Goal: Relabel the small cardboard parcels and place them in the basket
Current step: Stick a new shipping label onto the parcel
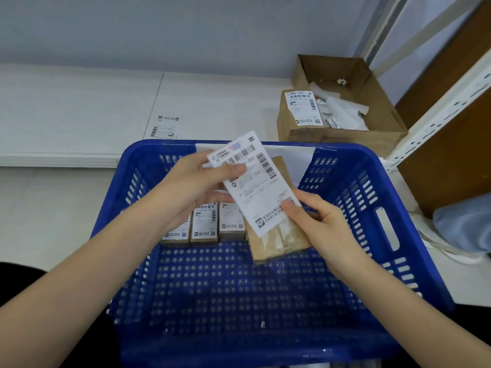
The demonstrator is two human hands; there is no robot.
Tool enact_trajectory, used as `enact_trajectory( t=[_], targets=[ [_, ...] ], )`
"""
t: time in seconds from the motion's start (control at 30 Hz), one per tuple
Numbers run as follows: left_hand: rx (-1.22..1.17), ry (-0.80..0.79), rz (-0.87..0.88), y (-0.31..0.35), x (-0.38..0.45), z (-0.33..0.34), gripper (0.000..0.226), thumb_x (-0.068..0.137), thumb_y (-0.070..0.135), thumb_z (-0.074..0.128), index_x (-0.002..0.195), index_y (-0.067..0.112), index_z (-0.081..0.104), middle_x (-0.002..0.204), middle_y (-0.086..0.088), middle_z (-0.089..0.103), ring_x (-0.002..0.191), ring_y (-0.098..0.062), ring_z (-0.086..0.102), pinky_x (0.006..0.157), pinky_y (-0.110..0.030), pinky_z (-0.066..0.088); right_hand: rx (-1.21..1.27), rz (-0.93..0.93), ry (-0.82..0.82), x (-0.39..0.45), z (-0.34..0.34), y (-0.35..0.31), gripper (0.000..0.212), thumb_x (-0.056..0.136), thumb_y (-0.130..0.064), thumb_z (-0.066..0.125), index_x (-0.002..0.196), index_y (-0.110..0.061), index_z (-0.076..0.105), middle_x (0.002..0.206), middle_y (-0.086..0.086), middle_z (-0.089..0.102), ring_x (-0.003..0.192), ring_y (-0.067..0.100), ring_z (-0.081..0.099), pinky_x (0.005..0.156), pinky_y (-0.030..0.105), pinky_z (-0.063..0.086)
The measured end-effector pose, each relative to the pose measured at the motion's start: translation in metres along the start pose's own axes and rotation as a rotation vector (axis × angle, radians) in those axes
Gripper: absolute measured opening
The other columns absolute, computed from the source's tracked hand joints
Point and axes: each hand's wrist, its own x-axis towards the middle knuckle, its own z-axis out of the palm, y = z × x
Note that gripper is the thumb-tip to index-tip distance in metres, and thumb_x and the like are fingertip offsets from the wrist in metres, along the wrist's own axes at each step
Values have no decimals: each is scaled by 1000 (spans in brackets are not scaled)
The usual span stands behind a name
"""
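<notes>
- One blue basket (382, 208) is occupying the centre and lower frame.
- Three labelled parcels (204, 227) are standing side by side inside it, at centre.
- The left hand (191, 181) is pinching the top of one label (255, 181).
- The right hand (318, 221) is gripping one parcel (279, 240) beneath that label, thumb pressing the label's lower edge.
- One open carton (372, 102) is sitting at upper right; one loose label sheet (164, 127) is lying at upper centre.

White table (225, 102) carries blue basket (372, 187); open carton (372, 134); loose label (165, 126).
</notes>
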Motion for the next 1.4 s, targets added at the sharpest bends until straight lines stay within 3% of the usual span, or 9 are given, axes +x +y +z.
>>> enact_trajectory(
  t=[0.17,0.4,0.67,0.83,0.9,1.0,1.07,1.2,1.4],
  targets=[
    [214,17,83,-18,-6,12,30,87,2,66,115,11,62,94,0,75,83,-20,72,61,-22,56,37,-7,30,-1,-1,-4,26,72,-38,66,96,-44,73,118,4,64,102,19,66,87,35,56],
    [209,229,128,-21,2,4,12,93,4,58,104,6,62,94,-9,72,68,-7,68,54,-17,51,-7,-58,5,-3,1,-2,34,72,-37,64,105,-31,71,117,-4,64,102,12,64,93,33,53],
    [241,229,156,-22,5,4,11,95,7,57,102,12,63,96,-10,70,65,-5,66,54,-17,52,29,-81,25,-1,0,-1,26,74,-31,64,97,-25,74,112,-8,66,101,7,63,87,24,51],
    [294,260,190,-26,7,5,16,92,7,60,109,7,60,97,-10,66,62,-3,64,54,-17,53,15,-88,47,0,1,1,18,79,-24,66,95,-22,74,113,-6,65,98,4,63,86,20,51],
    [394,331,227,-31,9,7,34,88,12,67,118,8,51,103,-6,59,71,-5,62,60,-16,52,5,-84,57,0,1,1,15,83,-18,66,95,-22,74,113,-6,65,97,4,62,88,22,51],
    [859,461,513,-41,5,7,68,79,24,76,133,4,41,120,-5,45,104,-16,50,88,-24,45,3,-70,91,0,3,2,14,85,-17,66,93,-26,74,112,-5,64,95,6,63,85,21,52],
    [1100,394,756,-45,0,12,65,80,37,68,132,4,49,123,-11,51,111,-20,43,94,-32,41,13,-60,97,-2,4,3,14,85,-17,65,95,-22,74,111,-3,65,94,8,63,83,20,53],
    [1080,166,884,-56,-4,24,41,84,46,56,112,20,71,111,0,65,103,-18,54,81,-44,50,-21,-87,70,-6,10,4,18,85,-18,65,100,-18,74,111,-2,65,95,7,64,84,23,53],
    [1029,190,947,-66,0,23,29,86,38,59,105,23,75,106,4,69,99,-16,57,76,-40,52,-40,-92,47,-7,12,5,18,87,-16,63,102,-19,73,112,-2,63,97,7,63,87,22,51]
  ],
)
